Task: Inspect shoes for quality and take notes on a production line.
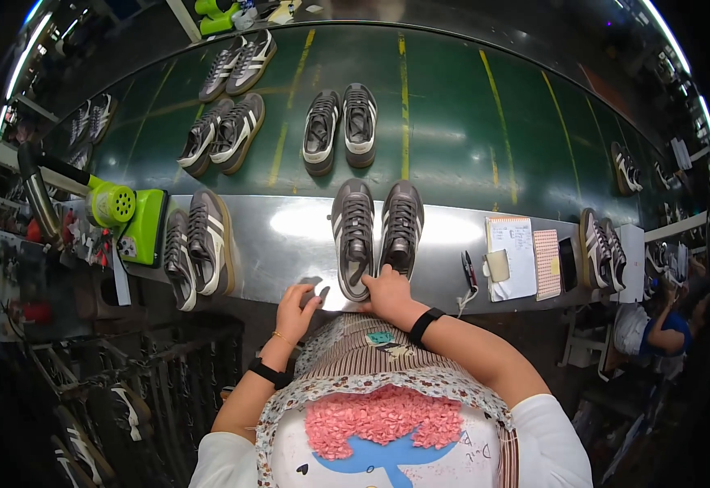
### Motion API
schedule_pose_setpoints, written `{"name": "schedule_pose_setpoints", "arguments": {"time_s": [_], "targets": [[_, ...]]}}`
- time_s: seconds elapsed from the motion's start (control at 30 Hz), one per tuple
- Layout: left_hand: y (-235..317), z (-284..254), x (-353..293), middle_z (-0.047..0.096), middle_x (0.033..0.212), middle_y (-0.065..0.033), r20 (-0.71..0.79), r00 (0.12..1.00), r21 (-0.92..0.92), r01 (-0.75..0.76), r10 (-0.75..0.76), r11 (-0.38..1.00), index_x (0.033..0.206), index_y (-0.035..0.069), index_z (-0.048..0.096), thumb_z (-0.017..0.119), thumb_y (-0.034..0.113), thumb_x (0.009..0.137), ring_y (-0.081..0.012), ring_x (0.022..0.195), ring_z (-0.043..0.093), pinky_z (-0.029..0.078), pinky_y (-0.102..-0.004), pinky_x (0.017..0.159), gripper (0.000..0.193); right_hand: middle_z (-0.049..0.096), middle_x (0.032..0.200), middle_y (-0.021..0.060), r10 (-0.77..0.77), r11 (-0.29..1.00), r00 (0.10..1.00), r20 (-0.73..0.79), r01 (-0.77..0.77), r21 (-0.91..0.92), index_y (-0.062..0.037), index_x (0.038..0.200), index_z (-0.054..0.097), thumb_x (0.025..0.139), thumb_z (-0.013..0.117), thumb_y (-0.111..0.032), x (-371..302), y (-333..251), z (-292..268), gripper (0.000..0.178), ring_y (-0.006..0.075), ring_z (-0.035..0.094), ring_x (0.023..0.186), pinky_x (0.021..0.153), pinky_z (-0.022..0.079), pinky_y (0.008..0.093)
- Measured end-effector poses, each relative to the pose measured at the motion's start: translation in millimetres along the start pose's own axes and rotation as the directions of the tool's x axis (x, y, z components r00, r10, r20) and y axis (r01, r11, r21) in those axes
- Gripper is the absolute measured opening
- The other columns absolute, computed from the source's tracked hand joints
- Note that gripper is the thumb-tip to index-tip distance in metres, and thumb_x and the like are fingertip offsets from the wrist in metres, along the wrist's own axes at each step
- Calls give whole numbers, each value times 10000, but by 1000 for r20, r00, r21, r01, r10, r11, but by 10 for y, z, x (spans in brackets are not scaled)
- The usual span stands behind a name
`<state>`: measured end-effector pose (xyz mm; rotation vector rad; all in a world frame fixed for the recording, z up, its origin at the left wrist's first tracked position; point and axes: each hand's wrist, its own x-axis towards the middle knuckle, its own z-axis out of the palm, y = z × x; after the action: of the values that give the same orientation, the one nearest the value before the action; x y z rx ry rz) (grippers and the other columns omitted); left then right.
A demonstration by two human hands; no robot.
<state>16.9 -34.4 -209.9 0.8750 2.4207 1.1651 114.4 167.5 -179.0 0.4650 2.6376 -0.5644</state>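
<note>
A pair of grey-brown sneakers with white side stripes stands on the metal ledge before me, toes pointing away. My right hand (pixel 389 294) is at the heels, with its thumb and fingers closed on the heel collar of the left sneaker (pixel 355 236). Its knuckles lie close to the opening of the right sneaker (pixel 402 224). To the left, my left hand (pixel 295 312) is raised by the ledge's near edge, its thumb and forefinger apart. Beside its fingertips is a small dark spot that I cannot make out.
More sneakers stand on the green belt (pixel 444 122) beyond, and another pair (pixel 208 244) is on the ledge at left, near a bright green device (pixel 142 228). A notebook (pixel 511 256), pen (pixel 470 272) and phone (pixel 568 264) lie at right. A co-worker (pixel 664 329) sits far right.
</note>
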Motion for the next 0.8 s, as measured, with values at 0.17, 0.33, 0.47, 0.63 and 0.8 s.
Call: {"name": "schedule_pose_setpoints", "arguments": {"time_s": [0.17,0.33,0.47,0.63,0.8], "targets": [[-291,84,-50,601,886,-128,21,985,-107,173,-172,979,925,5,600,628,145,790,-254,789,600,475,-324,716,197,497,908,176,-97,993,993,-66,101,58,-136,1011,576,600,755,-429,22,261,-73,536,349,555,851,720,476,403],[-339,189,29,604,877,-129,61,979,-125,203,-197,971,920,4,607,617,129,797,-233,768,603,480,-312,694,175,502,837,135,-130,974,986,-102,146,171,-113,982,592,587,758,-467,-134,432,-470,556,317,562,775,667,464,385],[-198,236,256,603,848,-115,84,981,-268,191,-174,944,922,3,608,607,141,803,-234,756,595,478,-311,687,182,524,779,93,-250,898,926,-283,331,290,-118,944,616,589,745,-502,-240,650,-615,539,282,564,727,624,457,363],[545,166,930,536,1064,-131,-133,979,-276,-187,155,943,1082,27,542,618,222,797,-277,995,519,412,-340,858,353,503,712,76,-248,964,930,-272,265,24,-133,866,622,579,739,-488,-392,387,-720,471,257,562,680,571,450,354],[1129,213,1446,510,1135,-139,119,836,-18,-537,535,843,1161,37,517,619,210,750,-305,1062,485,385,-388,926,457,544,731,91,-209,977,952,-225,194,-87,-136,896,635,591,706,-540,-394,222,-900,511,268,594,703,598,476,353]]}}
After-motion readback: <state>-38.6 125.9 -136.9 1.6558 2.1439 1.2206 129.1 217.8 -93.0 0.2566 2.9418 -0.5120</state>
